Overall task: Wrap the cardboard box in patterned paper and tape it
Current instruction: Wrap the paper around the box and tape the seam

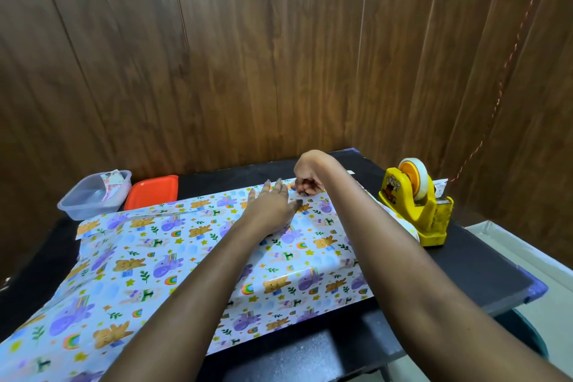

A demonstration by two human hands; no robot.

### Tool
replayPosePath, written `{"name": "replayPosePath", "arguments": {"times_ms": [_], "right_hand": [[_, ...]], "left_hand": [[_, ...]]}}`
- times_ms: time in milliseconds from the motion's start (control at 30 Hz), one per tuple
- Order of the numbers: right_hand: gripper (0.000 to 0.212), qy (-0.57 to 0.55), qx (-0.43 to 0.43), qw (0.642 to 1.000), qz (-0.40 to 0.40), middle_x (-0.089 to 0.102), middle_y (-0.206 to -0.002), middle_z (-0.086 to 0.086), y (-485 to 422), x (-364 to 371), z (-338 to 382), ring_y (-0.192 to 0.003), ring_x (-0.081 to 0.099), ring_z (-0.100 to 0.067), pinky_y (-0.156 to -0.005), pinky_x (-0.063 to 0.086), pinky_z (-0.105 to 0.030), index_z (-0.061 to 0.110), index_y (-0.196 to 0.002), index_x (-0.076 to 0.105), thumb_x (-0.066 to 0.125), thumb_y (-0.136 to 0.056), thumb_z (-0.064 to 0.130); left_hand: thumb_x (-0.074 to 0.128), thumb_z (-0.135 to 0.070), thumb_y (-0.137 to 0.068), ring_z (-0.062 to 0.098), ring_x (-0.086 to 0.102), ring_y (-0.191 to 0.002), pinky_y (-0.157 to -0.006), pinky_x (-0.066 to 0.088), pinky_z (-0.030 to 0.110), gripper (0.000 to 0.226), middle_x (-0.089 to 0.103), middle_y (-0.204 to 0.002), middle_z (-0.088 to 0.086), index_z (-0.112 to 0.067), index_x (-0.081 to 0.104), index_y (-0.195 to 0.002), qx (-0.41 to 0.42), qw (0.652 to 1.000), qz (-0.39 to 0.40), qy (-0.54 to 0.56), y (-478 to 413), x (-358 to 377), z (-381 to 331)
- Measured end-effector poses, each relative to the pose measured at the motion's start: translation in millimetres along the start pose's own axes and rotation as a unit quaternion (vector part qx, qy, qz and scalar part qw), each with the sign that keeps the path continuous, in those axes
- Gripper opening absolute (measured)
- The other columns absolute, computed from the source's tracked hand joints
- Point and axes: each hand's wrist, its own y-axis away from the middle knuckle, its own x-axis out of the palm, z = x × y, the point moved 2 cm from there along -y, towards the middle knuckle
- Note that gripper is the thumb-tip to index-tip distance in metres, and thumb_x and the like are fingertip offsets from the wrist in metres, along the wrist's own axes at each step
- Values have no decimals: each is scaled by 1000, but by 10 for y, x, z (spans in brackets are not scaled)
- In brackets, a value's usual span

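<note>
The cardboard box itself is hidden: it is judged to lie under the patterned paper [192, 257], whose raised, flat-topped block near the middle of the black table [483, 270] betrays its shape. The paper is draped over that block, and a long loose stretch is left trailing off toward the near left, presumably kept as slack for the later folds. The left hand [273, 205] is laid flat on top, fingers spread and apart, gripping nothing; it is evidently placed there so that the sheet is pinned taut against the box and cannot slide. The right hand [305, 178] is curled closed at the far edge of the wrapped block, fingertips pressed together on the paper's edge; whether a piece of tape is pinched there cannot be told, as the spot is too small and shaded. A seam is probably being pressed or fixed along that far edge. The yellow tape dispenser [417, 201] is stood just beside the paper on the right, within easy reach of the right hand. A clear plastic container [93, 195] and an orange lid [152, 192] are kept at the far left, out of the working area.
</note>
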Motion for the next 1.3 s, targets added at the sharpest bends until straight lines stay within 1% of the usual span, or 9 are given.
{"name": "replayPosePath", "arguments": {"times_ms": [300,500,833,933,1000,1067,1133,1200,1300], "right_hand": [[36,55,27,998,3,48,-38,-6,79,-11,-23,-50,38,-12,-45,45,-24,3,-69,52,39,-101,14],[56,155,46,987,-4,36,-33,-2,132,-98,-265,-52,36,-16,-57,36,-25,9,-58,39,47,-93,52],[20,-45,-33,998,32,58,-41,-6,320,-193,-503,-37,47,-5,-41,44,-15,2,-76,56,55,-94,10],[20,-196,-105,974,-50,52,-38,-5,460,-324,-789,-35,45,-8,-38,42,-18,2,-72,54,58,-91,5],[24,-256,-128,942,-174,51,-48,-8,482,-484,-1105,-46,48,-14,-43,37,-22,5,-66,53,62,-89,7],[16,-189,-92,920,-330,62,-76,-15,476,-691,-1469,-66,58,-23,-54,41,-25,5,-76,60,64,-87,16],[28,-62,-9,902,-426,61,-114,-15,481,-819,-1803,-111,53,-31,-81,45,-34,8,-107,64,59,-89,28],[43,-52,51,914,-399,55,-126,-14,429,-900,-2091,-125,41,-33,-96,39,-39,7,-119,59,56,-90,40],[39,-174,0,937,-304,63,-109,-17,278,-959,-2278,-98,57,-28,-83,46,-37,-4,-105,61,66,-87,31]], "left_hand": [[19,-46,-101,22,-7,-145,-115,3,48,63,-6,-158,3,-8,7,-150,-3,1000,9,-18,11,-24,-21],[20,-43,-102,22,-7,-145,-115,2,48,61,-6,-158,3,-7,6,-150,0,1000,10,-21,11,-16,-7],[25,-40,-102,26,2,-145,-115,12,47,61,3,-158,7,-2,14,-148,-9,1000,15,-20,-2,-62,-48],[36,-35,-100,29,43,-124,-92,38,38,43,46,-137,15,-1,47,-123,-18,999,-35,-1,-57,-163,-107],[39,-31,-98,28,52,-109,-78,38,34,30,56,-120,11,-6,53,-106,9,996,-90,17,-92,-219,-287],[40,-26,-97,28,51,-113,-84,39,35,29,55,-124,10,-6,54,-111,67,991,-111,40,-156,-216,-621],[43,-24,-96,27,50,-118,-93,41,35,33,53,-130,9,-7,54,-122,140,982,-106,67,-175,-162,-1003],[47,-24,-94,27,48,-120,-96,40,36,35,54,-128,11,-7,54,-124,209,972,-91,52,-201,-76,-1386],[49,-27,-93,24,32,-133,-103,31,34,40,47,-134,11,-6,49,-127,258,963,-77,7,-263,59,-1723]]}}
